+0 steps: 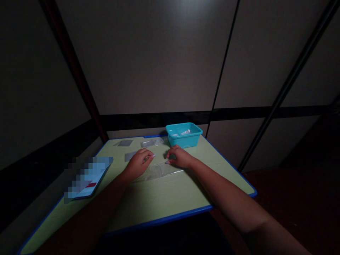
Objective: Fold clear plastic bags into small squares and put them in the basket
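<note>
My left hand is closed, thumb and fingers pinched together over the table. A tiny pale spot shows at its fingertips, too small to name. Across a short gap, my right hand has its fingers curled in, the thumb close to the upper edge of a clear plastic bag. What its fingers hold, if anything, cannot be made out. That bag lies flat beneath and between both hands. A greyish flat packet is partly hidden behind my left hand.
A turquoise plastic basket with whitish items inside stands at the back right of the pale green, blue-edged table. More clear packets and a grey flat piece lie at the back. A light blue, partly blurred flat object rests at left.
</note>
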{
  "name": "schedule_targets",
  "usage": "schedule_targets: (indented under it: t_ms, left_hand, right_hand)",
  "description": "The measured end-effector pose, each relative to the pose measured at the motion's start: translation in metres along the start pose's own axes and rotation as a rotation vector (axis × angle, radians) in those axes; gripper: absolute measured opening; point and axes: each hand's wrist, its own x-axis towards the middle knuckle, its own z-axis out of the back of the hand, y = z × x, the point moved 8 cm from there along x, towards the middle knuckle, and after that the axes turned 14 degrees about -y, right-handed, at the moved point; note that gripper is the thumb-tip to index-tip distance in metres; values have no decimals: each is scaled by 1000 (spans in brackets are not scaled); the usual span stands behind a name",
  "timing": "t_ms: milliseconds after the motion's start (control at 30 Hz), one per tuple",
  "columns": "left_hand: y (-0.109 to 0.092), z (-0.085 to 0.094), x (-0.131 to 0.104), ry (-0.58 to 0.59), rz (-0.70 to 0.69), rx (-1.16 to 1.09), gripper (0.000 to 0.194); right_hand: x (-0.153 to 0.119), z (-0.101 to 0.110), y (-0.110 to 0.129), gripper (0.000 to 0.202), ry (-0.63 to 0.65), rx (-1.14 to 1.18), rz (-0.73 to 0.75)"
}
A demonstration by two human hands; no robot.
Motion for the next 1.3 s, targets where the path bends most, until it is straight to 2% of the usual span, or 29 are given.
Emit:
schedule_targets:
  t_ms: [1300]
  left_hand:
    - [-4,-6,-2,64,-38,-20,21]
  right_hand:
    - [0,-6,-2,22,26,-9,28]
